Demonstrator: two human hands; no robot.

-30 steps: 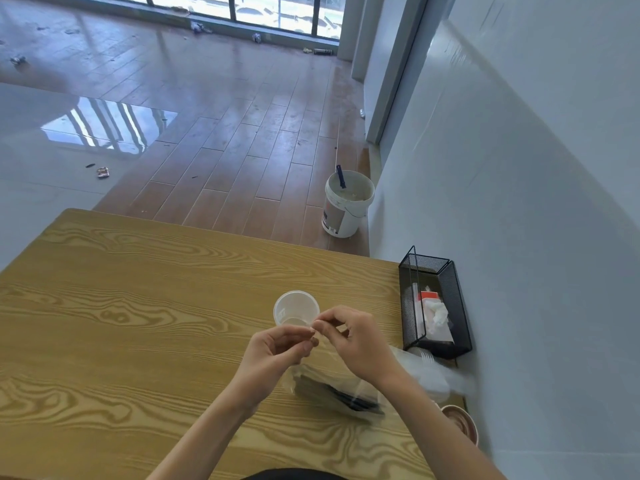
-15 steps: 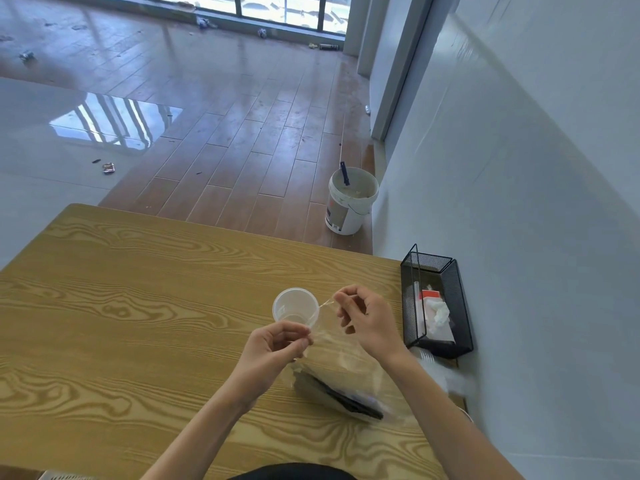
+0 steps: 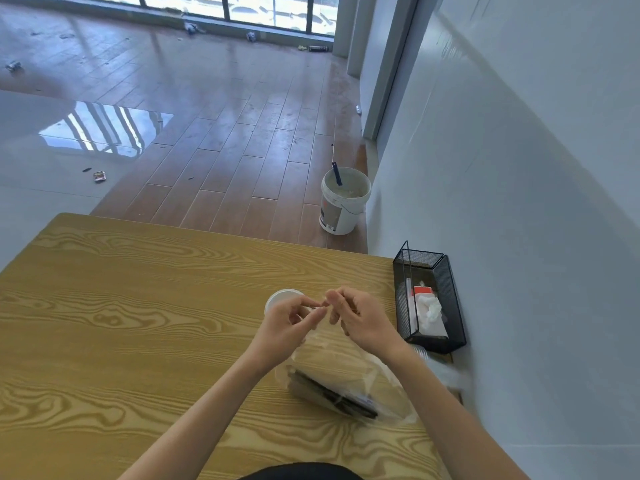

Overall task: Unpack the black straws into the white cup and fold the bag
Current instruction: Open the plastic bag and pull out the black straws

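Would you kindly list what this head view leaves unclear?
- White cup: inside hidden by the left hand.
- Bag mouth: whether open, hidden by the right hand and fingertips.
- Black straws: count blurred through plastic.
- Mesh basket contents: too small.

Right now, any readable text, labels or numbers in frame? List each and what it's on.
None can be read.
White bucket on the floor: a label patch on its side, too blurred to read.
Red-and-white packet in the black mesh basket: no legible print.
Clear bag of black straws: no print visible.
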